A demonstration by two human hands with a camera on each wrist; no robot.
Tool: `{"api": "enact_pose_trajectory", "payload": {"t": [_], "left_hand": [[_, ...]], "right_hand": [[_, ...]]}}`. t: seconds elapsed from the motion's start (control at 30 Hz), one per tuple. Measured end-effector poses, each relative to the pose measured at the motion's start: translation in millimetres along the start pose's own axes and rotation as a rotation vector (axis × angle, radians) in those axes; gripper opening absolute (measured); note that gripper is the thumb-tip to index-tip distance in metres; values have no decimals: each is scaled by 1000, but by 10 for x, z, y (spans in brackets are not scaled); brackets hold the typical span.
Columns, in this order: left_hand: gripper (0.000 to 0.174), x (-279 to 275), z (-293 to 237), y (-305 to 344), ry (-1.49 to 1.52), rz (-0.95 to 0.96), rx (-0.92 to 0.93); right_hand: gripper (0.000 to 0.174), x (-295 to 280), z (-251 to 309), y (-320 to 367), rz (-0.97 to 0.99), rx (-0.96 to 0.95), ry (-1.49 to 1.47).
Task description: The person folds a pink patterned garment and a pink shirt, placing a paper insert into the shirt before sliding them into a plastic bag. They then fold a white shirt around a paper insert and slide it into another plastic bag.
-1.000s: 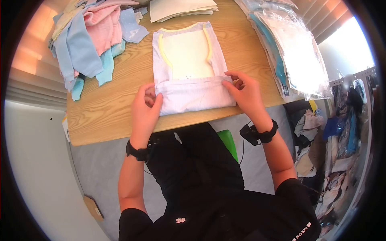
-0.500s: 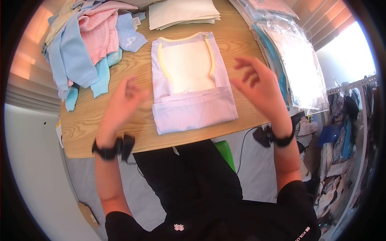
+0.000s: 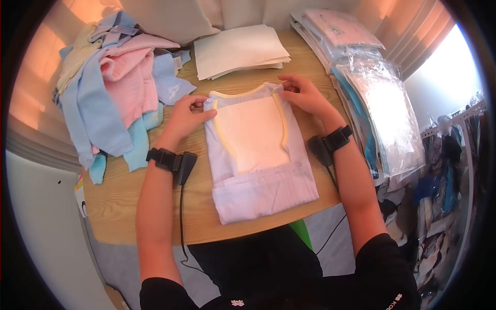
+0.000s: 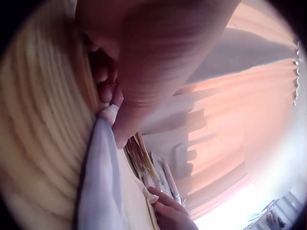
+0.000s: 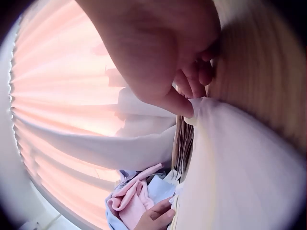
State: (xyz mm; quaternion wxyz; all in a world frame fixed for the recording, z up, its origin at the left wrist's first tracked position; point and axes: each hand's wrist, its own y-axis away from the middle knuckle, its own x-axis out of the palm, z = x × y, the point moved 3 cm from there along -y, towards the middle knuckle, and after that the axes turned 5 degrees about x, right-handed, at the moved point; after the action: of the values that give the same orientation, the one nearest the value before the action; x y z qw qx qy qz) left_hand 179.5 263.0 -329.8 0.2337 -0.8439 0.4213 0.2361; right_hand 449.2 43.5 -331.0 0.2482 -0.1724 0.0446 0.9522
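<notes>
A pale lavender garment [image 3: 264, 192] with yellow trim lies on the wooden table, its near part folded up in a wide band. Inside its neck opening shows a cream sheet of card [image 3: 251, 135]. At the far left corner my left hand [image 3: 184, 120] pinches the cloth between thumb and fingers; the left wrist view shows the pinched fabric [image 4: 103, 158] rising to the fingertips. My right hand [image 3: 308, 98] pinches the far right corner, where the right wrist view has the thumb [image 5: 180, 103] on top of the cloth.
A stack of cream sheets [image 3: 240, 49] lies just beyond the garment. Pink, blue and yellow clothes [image 3: 111, 98] are heaped at the left. Clear plastic packages [image 3: 380, 113] are piled along the right edge. A curtain [image 3: 248, 13] hangs behind the table.
Both hands let go of the folded band, lifted outward, then moved to the garment's far corners and took hold there. The head view has tilted further up.
</notes>
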Motion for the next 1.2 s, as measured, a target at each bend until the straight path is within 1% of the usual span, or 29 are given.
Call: {"api": "enact_pose_trajectory", "payload": {"t": [0.07, 0.17, 0.27, 0.37, 0.47, 0.57, 0.67, 0.7, 0.77, 0.87, 0.97, 1.07, 1.2], "left_hand": [[42, 32, 25, 20, 72, -17, 46], [38, -8, -81, 24, 72, 5, 25], [34, 35, -62, 17, 223, 42, 14], [40, 40, -97, 38, 337, 35, -1], [43, 40, -163, 67, 248, -29, 73], [41, 40, -44, 68, 48, -25, 168], [30, 40, -101, 79, 103, -8, 133], [29, 33, -157, 84, 105, 14, 120], [29, 14, -264, 94, 110, 55, 96], [32, 31, -195, 97, 137, 52, 152], [35, 25, -208, 102, 70, 86, 189], [36, 27, -220, 105, 80, 82, 152], [31, 20, -225, 114, 69, 102, 148]], "right_hand": [[47, 31, 16, -12, 26, 34, 75], [43, 74, 90, 12, 23, 81, 37], [36, 88, 167, 48, 43, 0, 119], [29, 90, 119, 55, 46, -14, 126], [27, 125, 163, 90, 29, 13, 85], [27, 145, 8, 35, -12, -122, -39], [32, 134, 48, 65, -18, -93, -30], [33, 127, 66, 75, -18, -101, -1], [34, 108, 91, 91, -18, -122, 57], [32, 106, 65, 87, 36, -123, 30], [31, 109, 125, 120, 40, -185, 56], [34, 98, 162, 144, 38, -216, 140], [32, 94, 144, 165, 31, -209, 160]]}}
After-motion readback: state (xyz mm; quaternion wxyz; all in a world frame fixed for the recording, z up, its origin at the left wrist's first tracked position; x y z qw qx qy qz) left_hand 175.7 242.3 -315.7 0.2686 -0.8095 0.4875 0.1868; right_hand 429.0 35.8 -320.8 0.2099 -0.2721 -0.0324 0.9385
